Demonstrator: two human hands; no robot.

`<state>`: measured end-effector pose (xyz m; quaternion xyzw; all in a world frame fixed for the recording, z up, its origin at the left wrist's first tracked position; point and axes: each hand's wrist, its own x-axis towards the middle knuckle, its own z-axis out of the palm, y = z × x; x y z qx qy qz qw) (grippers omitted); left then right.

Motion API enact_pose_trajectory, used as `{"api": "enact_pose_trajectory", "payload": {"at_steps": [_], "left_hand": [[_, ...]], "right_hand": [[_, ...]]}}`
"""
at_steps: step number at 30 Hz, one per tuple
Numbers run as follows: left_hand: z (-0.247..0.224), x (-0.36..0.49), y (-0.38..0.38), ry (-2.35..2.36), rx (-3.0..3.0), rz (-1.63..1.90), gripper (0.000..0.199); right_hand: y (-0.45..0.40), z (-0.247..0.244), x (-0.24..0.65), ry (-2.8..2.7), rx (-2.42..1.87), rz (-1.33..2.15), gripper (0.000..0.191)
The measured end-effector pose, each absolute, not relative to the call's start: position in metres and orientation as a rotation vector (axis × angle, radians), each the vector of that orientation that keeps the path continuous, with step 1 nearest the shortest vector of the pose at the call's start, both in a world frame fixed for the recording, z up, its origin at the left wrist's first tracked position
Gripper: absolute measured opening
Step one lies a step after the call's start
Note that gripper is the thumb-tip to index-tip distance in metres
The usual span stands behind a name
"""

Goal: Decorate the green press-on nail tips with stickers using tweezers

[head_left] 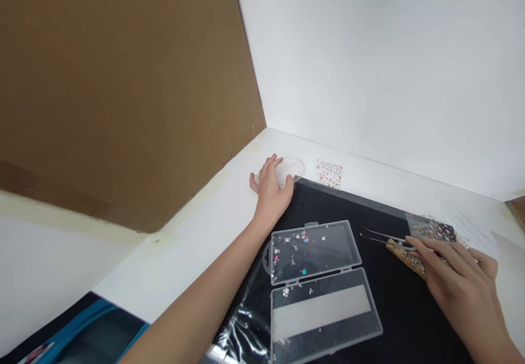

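A: Quick, state of the fingers?

B: From my remote seat: the right hand (463,276) pinches the tweezers (389,235), tips apart. The left hand (271,186) has its fingers spread at the edge of the round dish (296,168); I can't tell how firmly it touches.

A: What could go wrong?

B: A tiny gem (361,235) lies by the lower tip, over the black mat (340,205). A hard squeeze could flick it away. The lidded box (340,252) lies open nearby, so a sleeve or wrist bump could scatter its loose gems. If the left hand presses the rim, I'd guess the dish could tip.

A: Counts?

B: Two hands, one tweezers, one dish, one box in two halves, one gold strip (410,260) beside the right hand. On the table (197,243), one dotted sheet (329,173). Loose gems: too small, I can't count them.
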<state>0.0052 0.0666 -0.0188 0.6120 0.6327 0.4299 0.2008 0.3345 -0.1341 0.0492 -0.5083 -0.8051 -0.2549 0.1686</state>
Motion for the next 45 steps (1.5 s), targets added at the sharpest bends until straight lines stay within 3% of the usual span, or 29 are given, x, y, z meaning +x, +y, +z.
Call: {"api": "enact_pose_trajectory", "payload": {"at_steps": [9, 18, 28, 45], "left_hand": [[-0.0174, 0.0049, 0.0666, 1.763, 1.700, 1.185, 0.046], [-0.0138, 0.0062, 0.0646, 1.754, 1.673, 1.188, 0.046], [-0.0123, 0.0054, 0.0644, 1.748, 1.678, 1.159, 0.046], [-0.0155, 0.0048, 0.0648, 1.747, 1.692, 1.185, 0.046]], "right_hand": [[-0.1328, 0.0473, 0.3366, -2.300, -1.426, -0.710, 0.032], [-0.1346, 0.0430, 0.3392, -2.309, -1.456, -0.661, 0.047], [-0.1317, 0.0504, 0.3332, -2.316, -1.429, -0.741, 0.028], [-0.1324, 0.0464, 0.3371, -2.328, -1.431, -0.695, 0.033]]}}
